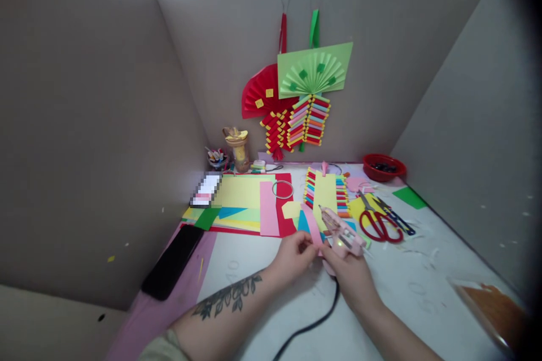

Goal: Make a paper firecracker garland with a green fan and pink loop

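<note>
Near the middle of the desk, my left hand (294,256) is closed, its fingertips pinching the lower end of a pink paper strip (312,224). My right hand (349,276) is closed round the handle of a pale pink glue gun (344,236), its thumb close to the strip's end. The gun's nozzle points up and left, and a small light glows on its body. A black cord (311,327) runs down from it. Behind the hands lies a yellow card (325,194) flanked by rows of small coloured paper rolls. Blue paper (303,223) lies under the strip.
Red-handled scissors (381,227) and a dark-handled tool (402,220) lie right. Coloured sheets (241,192), a ring (282,189), and a black phone (173,262) are left. A red bowl (384,167) stands at back right. Paper fans (315,70) hang on the grey partition.
</note>
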A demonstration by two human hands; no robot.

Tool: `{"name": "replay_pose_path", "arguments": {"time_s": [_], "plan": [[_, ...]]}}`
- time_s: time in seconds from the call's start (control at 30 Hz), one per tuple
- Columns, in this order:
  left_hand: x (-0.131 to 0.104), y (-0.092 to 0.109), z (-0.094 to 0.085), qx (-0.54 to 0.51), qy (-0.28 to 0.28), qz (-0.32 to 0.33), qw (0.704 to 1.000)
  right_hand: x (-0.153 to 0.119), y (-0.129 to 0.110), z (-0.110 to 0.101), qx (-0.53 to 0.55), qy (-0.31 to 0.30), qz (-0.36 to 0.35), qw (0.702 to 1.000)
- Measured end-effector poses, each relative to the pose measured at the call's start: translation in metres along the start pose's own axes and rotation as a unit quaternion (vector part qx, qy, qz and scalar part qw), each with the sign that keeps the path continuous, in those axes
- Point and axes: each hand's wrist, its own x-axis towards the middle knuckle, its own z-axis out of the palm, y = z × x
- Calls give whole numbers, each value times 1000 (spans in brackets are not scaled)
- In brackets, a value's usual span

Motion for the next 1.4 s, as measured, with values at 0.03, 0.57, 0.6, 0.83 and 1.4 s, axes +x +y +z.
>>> {"name": "replay_pose_path", "arguments": {"time_s": [0.03,0.57,0.6,0.83,1.4], "plan": [[0,1,0,0,1,2,1000,0,0,0,5,-3,13,1000],[13,50,-25,-135,160,43,977,-6,-19,-2,150,24,93,984],[16,50,-28,-143,161,40,976,-6,-20,-2,149,14,92,984],[31,20,-31,-187,115,-116,969,-5,-15,0,103,-45,137,984],[26,37,-30,-102,159,-67,980,-5,-28,-6,-43,-67,-34,996]]}}
